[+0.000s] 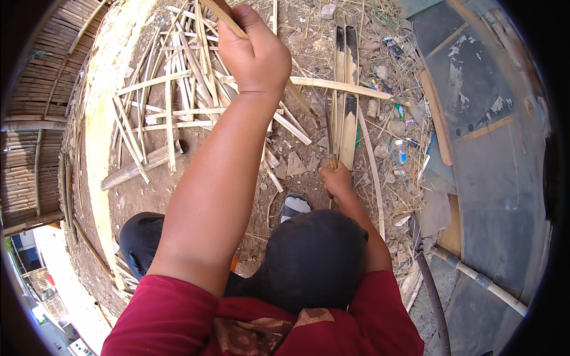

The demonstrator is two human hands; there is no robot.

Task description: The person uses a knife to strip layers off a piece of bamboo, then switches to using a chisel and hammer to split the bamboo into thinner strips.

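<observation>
My left hand [256, 56] is raised at the upper middle, its fingers closed round a split bamboo strip [221, 13]. A length of bamboo also shows just right of that wrist; I cannot tell whether it is the same piece. Low on the right, my right hand [336, 179] grips the wooden handle [329, 161] of a knife. Its narrow dark blade [328, 127] points away from me. Beside the blade lie long split bamboo halves [350, 77] with blackened patches. A pale bamboo strip [341, 86] lies crosswise over them.
Many loose bamboo strips [189, 71] are piled at the left, with a thicker bamboo piece [142, 167] near them. Litter and a small clear bottle [401, 152] lie on the right. Dark sheets [493, 154] line the right side. A bamboo wall [29, 172] stands far left.
</observation>
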